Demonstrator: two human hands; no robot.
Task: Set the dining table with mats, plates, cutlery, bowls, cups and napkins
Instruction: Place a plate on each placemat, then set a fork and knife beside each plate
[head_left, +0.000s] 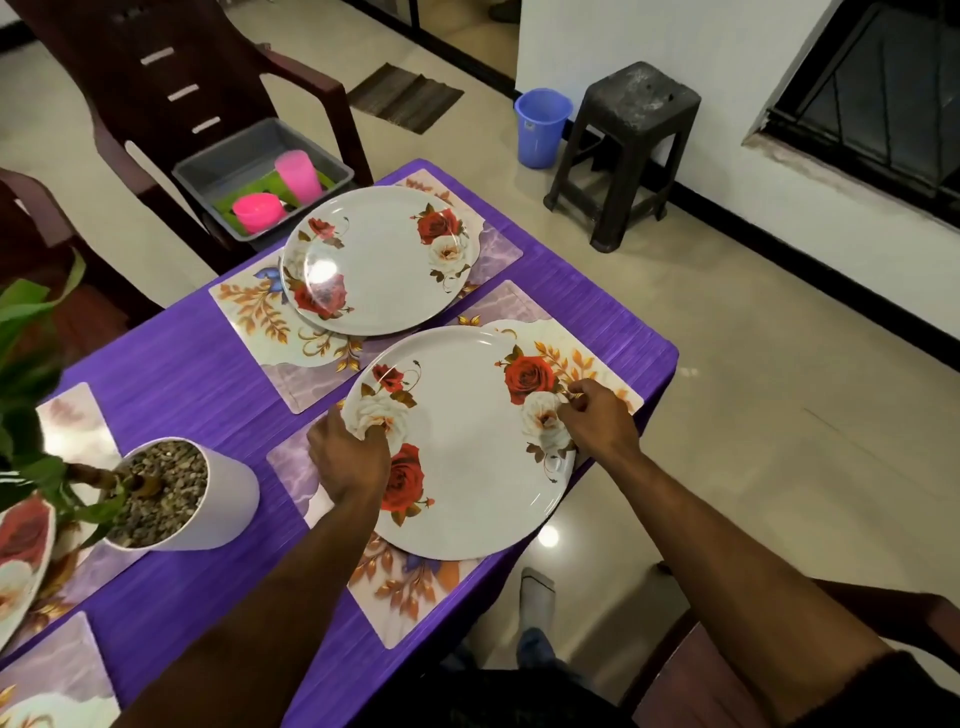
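Now both hands grip the near plate (467, 447) by its rim, the left hand (349, 454) curled over the edge at nine o'clock and the right hand (597, 421) pinching it at three o'clock. It lies on the near mat (410, 597) at the table's (182, 374) near right corner. At twelve o'clock a second plate (382, 260) rests on the far mat (249, 306), and beyond it a grey tub (208, 171) on a chair holds pink cups (298, 175).
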